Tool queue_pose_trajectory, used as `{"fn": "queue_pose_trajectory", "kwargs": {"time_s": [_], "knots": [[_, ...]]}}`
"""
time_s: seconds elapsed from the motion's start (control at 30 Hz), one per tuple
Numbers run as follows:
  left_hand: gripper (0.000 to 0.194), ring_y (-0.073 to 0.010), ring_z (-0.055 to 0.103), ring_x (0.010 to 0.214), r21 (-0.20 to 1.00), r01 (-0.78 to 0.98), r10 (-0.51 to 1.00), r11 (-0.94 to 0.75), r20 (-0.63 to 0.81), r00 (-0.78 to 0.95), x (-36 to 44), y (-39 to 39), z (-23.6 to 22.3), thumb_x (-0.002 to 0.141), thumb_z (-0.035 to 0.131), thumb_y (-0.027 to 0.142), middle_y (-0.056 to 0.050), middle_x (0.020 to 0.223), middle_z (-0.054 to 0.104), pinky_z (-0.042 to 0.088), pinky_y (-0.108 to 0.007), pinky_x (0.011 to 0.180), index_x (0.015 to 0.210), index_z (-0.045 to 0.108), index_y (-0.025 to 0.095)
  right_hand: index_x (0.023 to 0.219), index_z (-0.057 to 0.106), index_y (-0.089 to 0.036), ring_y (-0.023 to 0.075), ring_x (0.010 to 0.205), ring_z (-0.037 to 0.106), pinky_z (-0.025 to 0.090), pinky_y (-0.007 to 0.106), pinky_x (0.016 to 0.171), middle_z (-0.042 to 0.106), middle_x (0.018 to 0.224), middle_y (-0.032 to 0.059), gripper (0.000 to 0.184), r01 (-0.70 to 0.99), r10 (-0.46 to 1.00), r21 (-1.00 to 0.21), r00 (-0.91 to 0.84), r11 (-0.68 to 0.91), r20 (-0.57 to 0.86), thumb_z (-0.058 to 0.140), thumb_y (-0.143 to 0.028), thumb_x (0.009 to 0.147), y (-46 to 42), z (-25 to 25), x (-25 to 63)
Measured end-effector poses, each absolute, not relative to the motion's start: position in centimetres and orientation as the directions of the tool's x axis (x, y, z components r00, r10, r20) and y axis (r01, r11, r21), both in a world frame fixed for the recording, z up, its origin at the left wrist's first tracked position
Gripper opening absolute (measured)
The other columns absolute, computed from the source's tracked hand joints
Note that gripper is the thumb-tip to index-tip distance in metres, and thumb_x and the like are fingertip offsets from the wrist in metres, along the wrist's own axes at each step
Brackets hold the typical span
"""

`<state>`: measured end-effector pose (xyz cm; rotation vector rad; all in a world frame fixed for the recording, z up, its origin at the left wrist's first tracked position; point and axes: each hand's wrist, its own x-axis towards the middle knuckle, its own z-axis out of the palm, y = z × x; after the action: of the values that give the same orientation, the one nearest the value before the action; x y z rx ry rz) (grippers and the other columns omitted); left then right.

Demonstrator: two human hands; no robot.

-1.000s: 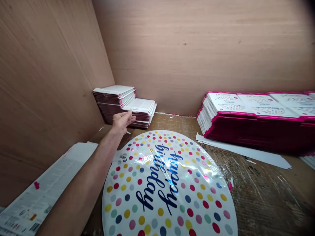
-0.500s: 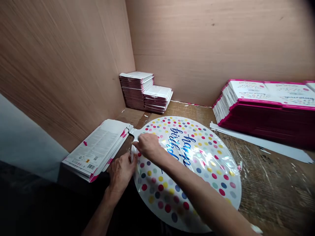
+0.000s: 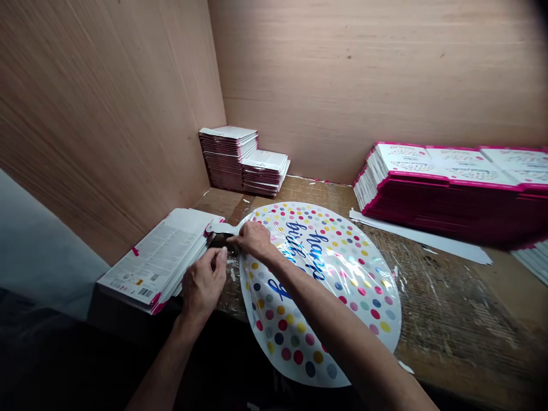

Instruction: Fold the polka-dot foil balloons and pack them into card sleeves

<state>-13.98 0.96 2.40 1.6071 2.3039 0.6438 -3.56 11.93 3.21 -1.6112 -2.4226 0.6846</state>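
Observation:
A flat, round foil balloon (image 3: 363,262) with coloured dots and blue "happy birthday" lettering lies on the work surface, its narrow tail (image 3: 222,228) pointing left. My right hand (image 3: 254,237) is closed on the balloon's left edge by the tail, and my forearm crosses the balloon. My left hand (image 3: 204,282) is closed, thumb against the curled fingers, in the gap between the balloon and a stack of printed white packages (image 3: 158,257). It is apart from the balloon; whether anything small sits in its pinch is hidden. The tail's end touches the stack.
Folded white-and-pink packages (image 3: 229,154) are piled in the back corner. A long row of similar packages (image 3: 449,177) stands at the right along the wooden back wall (image 3: 363,85). A white strip (image 3: 419,237) and clear tape lie on the cardboard-covered surface (image 3: 449,302).
My left hand has come off the balloon's edge and moved slightly left and down. The balloon's left edge has shifted right from the stack. The view has turned a little to the right.

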Motion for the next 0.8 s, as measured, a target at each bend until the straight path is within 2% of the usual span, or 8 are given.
{"fn": "queue_pose_trajectory", "kwargs": {"time_s": [0.07,0.2,0.3,0.43,0.57,0.7,0.73,0.8], "knots": [[0.04,-0.0186,0.068,0.081,0.447,0.866,0.963,0.224,0.033,-0.266,-14.1,3.2,2.7,0.096,0.032,0.039,-0.006,0.087,0.074,0.041,-0.024,0.065,0.104,0.068,0.022,0.076,0.071,-0.015,0.021,0.08,0.069,0.05,0.027,0.071,0.073,0.079,0.0102,0.025,0.794,0.911,-0.554,-0.387,0.25,-0.144,0.059,-0.031,0.089,12.1,2.5,-2.6],[0.039,-0.0232,0.069,0.087,0.247,0.958,0.985,0.146,-0.125,-0.118,-13.6,6.5,2.6,0.092,0.036,0.036,-0.009,0.092,0.075,0.044,-0.027,0.068,0.097,0.072,0.02,0.063,0.068,-0.015,0.0147,0.065,0.064,0.043,0.02,0.058,0.065,0.059,0.0023,0.017,0.703,0.93,-0.7,-0.328,0.123,-0.166,0.061,-0.019,0.078,11.8,1.2,-1.5],[0.041,-0.0308,0.068,0.096,0.161,0.977,0.983,0.141,-0.142,-0.119,-13.5,6.8,1.9,0.09,0.042,0.042,-0.016,0.101,0.074,0.047,-0.035,0.075,0.11,0.069,0.019,0.068,0.067,-0.015,0.0126,0.063,0.062,0.041,0.018,0.055,0.064,0.061,0.0013,0.017,0.619,0.964,-0.784,-0.231,0.042,-0.13,0.055,-0.021,0.079,11.1,0.4,0.5],[0.049,-0.034,0.069,0.094,0.008,0.992,0.978,0.124,-0.168,-0.121,-14.5,6.9,1.1,0.095,0.032,0.043,-0.02,0.096,0.073,0.048,-0.043,0.08,0.13,0.058,0.02,0.077,0.063,-0.014,0.0104,0.056,0.059,0.043,0.018,0.051,0.063,0.064,0.001,0.028,0.523,0.988,-0.851,-0.101,-0.051,-0.121,0.044,-0.032,0.087,9.7,-0.2,6.3],[0.049,-0.0362,0.068,0.093,-0.109,0.988,0.983,0.108,-0.139,-0.123,-14.8,7.7,2.0,0.095,0.034,0.034,-0.021,0.092,0.071,0.048,-0.044,0.077,0.136,0.053,0.016,0.078,0.057,-0.015,0.0124,0.045,0.054,0.04,0.021,0.043,0.057,0.053,-0.0003,0.033,0.52,0.985,-0.84,0.009,-0.152,-0.172,0.039,-0.04,0.09,7.7,-0.4,14.3],[0.042,-0.0369,0.064,0.1,-0.098,0.994,0.998,0.041,-0.033,-0.044,-10.9,4.4,3.3,0.095,0.033,0.033,-0.024,0.105,0.067,0.047,-0.04,0.075,0.108,0.067,0.013,0.068,0.056,-0.017,0.0153,0.046,0.055,0.04,0.024,0.043,0.058,0.054,0.0031,0.032,0.601,0.976,-0.771,0.08,-0.211,-0.204,0.05,-0.041,0.088,5.4,0.1,20.4],[0.043,-0.0334,0.065,0.096,-0.051,0.999,1.0,-0.002,-0.021,0.001,-9.5,2.9,3.4,0.097,0.032,0.038,-0.02,0.103,0.068,0.047,-0.038,0.074,0.098,0.068,0.015,0.071,0.059,-0.017,0.0171,0.052,0.059,0.042,0.025,0.047,0.062,0.061,0.0058,0.029,0.654,0.981,-0.732,0.113,-0.191,-0.155,0.053,-0.04,0.087,4.9,0.2,21.2],[0.049,-0.0276,0.067,0.082,0.041,0.999,0.993,-0.031,-0.111,0.035,-6.7,-0.4,3.2,0.097,0.031,0.048,-0.014,0.087,0.07,0.046,-0.035,0.069,0.081,0.065,0.018,0.09,0.066,-0.015,0.022,0.074,0.065,0.048,0.029,0.06,0.068,0.086,0.0122,0.025,0.804,0.986,-0.588,0.154,-0.084,0.07,0.055,-0.037,0.089,4.0,0.5,21.6]]}}
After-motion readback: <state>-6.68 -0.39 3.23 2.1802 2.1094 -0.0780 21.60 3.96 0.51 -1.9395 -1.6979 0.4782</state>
